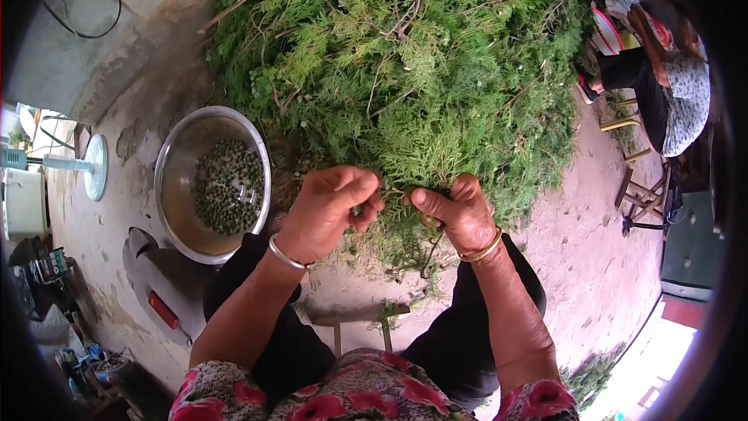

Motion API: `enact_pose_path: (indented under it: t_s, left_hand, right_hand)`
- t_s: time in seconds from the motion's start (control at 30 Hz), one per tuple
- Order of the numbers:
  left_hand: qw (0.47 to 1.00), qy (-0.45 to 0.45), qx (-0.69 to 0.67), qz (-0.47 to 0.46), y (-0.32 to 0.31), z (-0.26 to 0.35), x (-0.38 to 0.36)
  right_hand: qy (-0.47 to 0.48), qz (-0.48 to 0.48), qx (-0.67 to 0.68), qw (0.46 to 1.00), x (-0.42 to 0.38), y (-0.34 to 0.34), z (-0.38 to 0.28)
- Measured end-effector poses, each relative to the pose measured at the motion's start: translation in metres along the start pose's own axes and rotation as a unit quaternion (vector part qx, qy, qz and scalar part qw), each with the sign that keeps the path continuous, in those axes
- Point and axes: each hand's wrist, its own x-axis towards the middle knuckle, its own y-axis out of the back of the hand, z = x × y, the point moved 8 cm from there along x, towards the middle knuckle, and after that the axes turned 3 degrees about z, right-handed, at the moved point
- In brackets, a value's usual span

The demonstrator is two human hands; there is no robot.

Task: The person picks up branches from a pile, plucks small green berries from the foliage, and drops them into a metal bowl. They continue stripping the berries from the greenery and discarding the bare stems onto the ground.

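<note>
My left hand is closed, its thumb and fingertips pinched at the edge of the greenery, with a small green cone showing between the curled fingers. Just to its right, my right hand grips an evergreen sprig between thumb and fingers; its flat green fronds point away from me. Where exactly the sprig's stem runs inside the fingers is hidden. Both hands are over the near edge of a big heap of evergreen branches. To the left stands a metal basin, its bottom covered with small green cones.
A light blue fan stands at the left. Beside the basin lies grey cloth with a red object on it. At the right a person sits near a wooden stool. A wooden stool edge shows between my knees.
</note>
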Motion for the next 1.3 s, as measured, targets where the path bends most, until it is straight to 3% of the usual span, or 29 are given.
enact_pose_path:
  t_s: [0.17,0.27,0.33,0.4,0.47,0.5,0.53,0.6,0.63,0.67,0.77,0.87,0.9,0.97,1.1,1.17,1.2,1.27,1.3]
  left_hand:
    - [0.999,-0.004,0.04,-0.022,0.0,-0.007,0.002]
    - [1.0,0.004,-0.002,-0.016,0.003,-0.011,0.002]
    - [0.998,-0.011,-0.029,0.051,0.012,-0.009,0.002]
    - [0.995,-0.002,-0.034,0.088,0.022,-0.013,0.002]
    - [0.991,0.006,-0.04,0.125,0.041,-0.011,0.004]
    - [0.982,-0.027,-0.119,0.147,0.061,0.003,0.009]
    - [0.964,-0.061,-0.196,0.168,0.077,0.016,0.01]
    - [0.965,-0.052,-0.245,0.073,0.071,0.038,0.01]
    - [0.968,-0.062,-0.244,0.01,0.066,0.042,0.009]
    - [0.968,-0.06,-0.245,0.011,0.062,0.042,0.009]
    - [0.952,-0.009,-0.296,-0.08,0.045,0.033,0.01]
    - [0.967,-0.013,-0.226,-0.115,0.038,0.025,0.012]
    - [0.967,-0.012,-0.226,-0.114,0.032,0.027,0.01]
    - [0.987,-0.025,-0.158,0.001,0.037,0.032,0.007]
    - [0.993,-0.046,-0.105,0.005,0.043,0.035,0.006]
    - [0.989,-0.037,-0.024,0.139,0.056,0.036,0.002]
    - [0.989,-0.039,-0.024,0.14,0.058,0.035,0.003]
    - [0.992,-0.021,-0.041,0.119,0.064,0.026,0.008]
    - [0.992,-0.031,-0.037,0.117,0.064,0.023,0.01]
  right_hand:
    - [0.04,0.013,-0.052,0.998,-0.002,-0.01,-0.012]
    - [0.048,-0.01,-0.107,0.993,0.001,-0.011,-0.003]
    - [0.094,-0.032,-0.158,0.982,0.004,-0.017,0.001]
    - [0.094,-0.028,-0.092,0.991,0.0,-0.021,-0.002]
    - [0.105,-0.016,-0.267,0.958,-0.004,-0.02,-0.004]
    - [0.189,-0.011,-0.338,0.922,-0.008,-0.022,-0.012]
    - [0.189,-0.01,-0.337,0.922,-0.007,-0.022,-0.006]
    - [0.355,0.062,-0.451,0.816,-0.017,-0.027,-0.016]
    - [0.349,0.032,-0.506,0.788,-0.018,-0.032,-0.011]
    - [0.347,0.031,-0.506,0.789,-0.019,-0.034,-0.012]
    - [0.346,0.024,-0.6,0.721,-0.019,-0.045,-0.005]
    - [0.382,0.026,-0.608,0.695,-0.025,-0.052,-0.005]
    - [0.381,0.026,-0.608,0.696,-0.025,-0.052,-0.005]
    - [0.383,0.02,-0.618,0.686,-0.027,-0.054,-0.006]
    - [0.418,0.044,-0.606,0.675,-0.03,-0.055,-0.022]
    - [0.472,0.065,-0.551,0.686,-0.034,-0.053,-0.034]
    - [0.473,0.064,-0.55,0.685,-0.035,-0.051,-0.035]
    - [0.426,0.081,-0.437,0.788,-0.027,-0.033,-0.036]
    - [0.405,0.128,-0.416,0.804,-0.022,-0.025,-0.034]
